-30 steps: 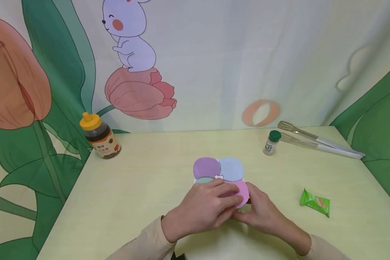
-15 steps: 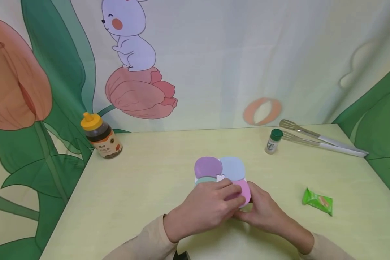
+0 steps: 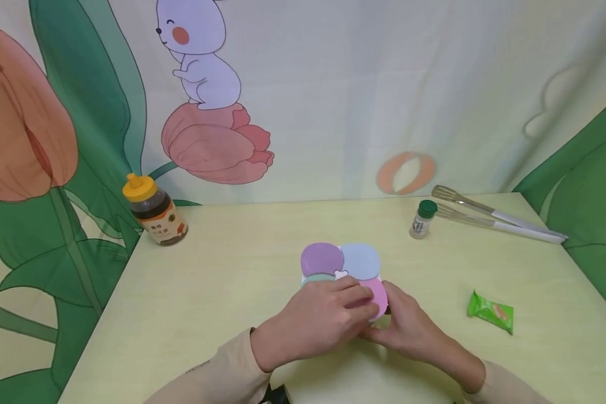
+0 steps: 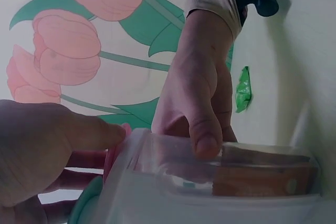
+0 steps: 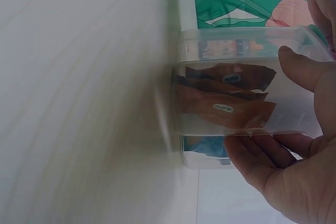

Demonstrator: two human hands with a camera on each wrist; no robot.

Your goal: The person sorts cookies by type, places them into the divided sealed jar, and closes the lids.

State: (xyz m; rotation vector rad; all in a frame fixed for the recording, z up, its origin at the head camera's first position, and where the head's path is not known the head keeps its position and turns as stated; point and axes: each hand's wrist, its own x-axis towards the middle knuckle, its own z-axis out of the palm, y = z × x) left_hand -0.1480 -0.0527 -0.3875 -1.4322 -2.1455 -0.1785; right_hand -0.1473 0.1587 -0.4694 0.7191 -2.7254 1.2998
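A clear plastic storage box [image 5: 247, 121] stands on the table, with purple [image 3: 322, 259], blue [image 3: 361, 262], green and pink [image 3: 379, 294] lids on its four-part top. My left hand [image 3: 318, 314] lies over the near side, its bent fingers on the pink lid and its thumb at that lid's edge. With my right hand [image 3: 409, 325] I grip the near right corner, thumb on one wall and fingers round the other. Brown wrapped packets [image 5: 226, 100] show through the wall, and a blue packet [image 5: 207, 145] in another compartment. The left hand hides most of the green lid.
A honey bottle [image 3: 156, 216] with a yellow cap stands at the back left. Back right are a green-capped shaker [image 3: 422, 220] and metal tongs [image 3: 500, 219]. A small green packet [image 3: 491, 312] lies to the right. A printed curtain [image 3: 308, 101] hangs behind the table.
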